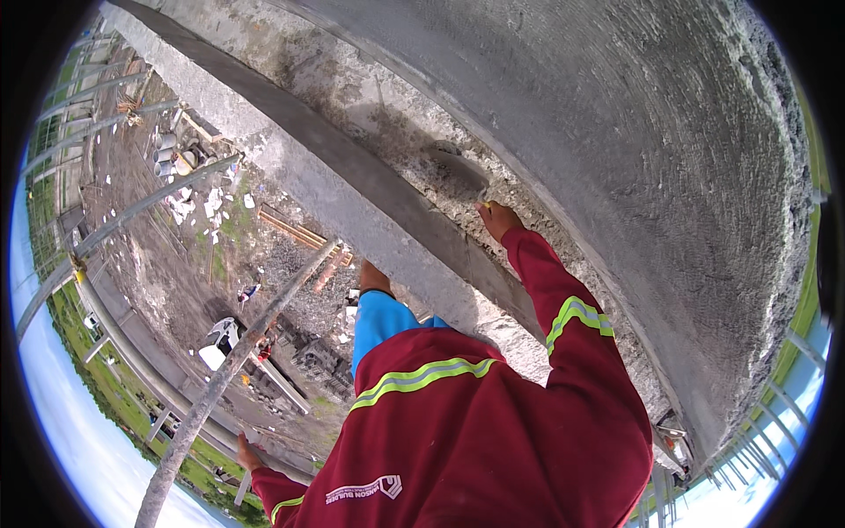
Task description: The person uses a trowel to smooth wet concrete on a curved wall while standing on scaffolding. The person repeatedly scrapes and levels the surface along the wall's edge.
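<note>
Nearest is a maroon jacket [493,440] with yellow-green reflective stripes, filling the lower middle. At the lower left, the left hand [249,453] is wrapped around a rough grey scaffold pole [255,339] that slants up toward the ledge. The right hand [498,218], at the end of a raised sleeve, is closed on the handle of a trowel [458,165], whose grey blade lies flat against rough wet mortar where the concrete ledge [352,198] meets the curved concrete wall [634,132]. A blue-clad limb [383,321] reaches under the ledge. Far below lie bare ground, scattered rubble and a white car [220,341]
</note>
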Motion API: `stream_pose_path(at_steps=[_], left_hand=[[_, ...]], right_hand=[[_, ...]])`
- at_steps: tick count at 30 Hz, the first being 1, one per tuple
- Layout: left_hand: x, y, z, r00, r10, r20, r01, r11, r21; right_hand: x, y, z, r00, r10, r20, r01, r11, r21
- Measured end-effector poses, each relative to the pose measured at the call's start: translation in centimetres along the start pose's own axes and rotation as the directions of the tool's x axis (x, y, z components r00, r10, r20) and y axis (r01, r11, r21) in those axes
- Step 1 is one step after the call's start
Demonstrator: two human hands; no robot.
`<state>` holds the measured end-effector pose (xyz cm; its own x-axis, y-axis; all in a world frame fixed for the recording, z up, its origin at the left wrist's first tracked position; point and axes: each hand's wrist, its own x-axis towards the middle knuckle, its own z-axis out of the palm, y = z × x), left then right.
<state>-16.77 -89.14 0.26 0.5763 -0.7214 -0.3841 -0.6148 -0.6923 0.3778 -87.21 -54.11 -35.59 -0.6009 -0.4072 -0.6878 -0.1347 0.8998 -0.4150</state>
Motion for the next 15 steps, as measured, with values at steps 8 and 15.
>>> stream_pose_path(at_steps=[8,15], left_hand=[[0.3,-0.3,-0.5,1.000,0.007,-0.011,-0.007,1.000,0.009],[0.8,-0.9,0.0,1.000,0.012,-0.009,-0.012,0.999,-0.032]], right_hand=[[3.4,-1.2,0.7,0.966,0.120,-0.230,-0.114,0.993,0.038],[-2.5,3.8,-1.2,1.000,0.017,0.007,-0.015,0.987,-0.159]])
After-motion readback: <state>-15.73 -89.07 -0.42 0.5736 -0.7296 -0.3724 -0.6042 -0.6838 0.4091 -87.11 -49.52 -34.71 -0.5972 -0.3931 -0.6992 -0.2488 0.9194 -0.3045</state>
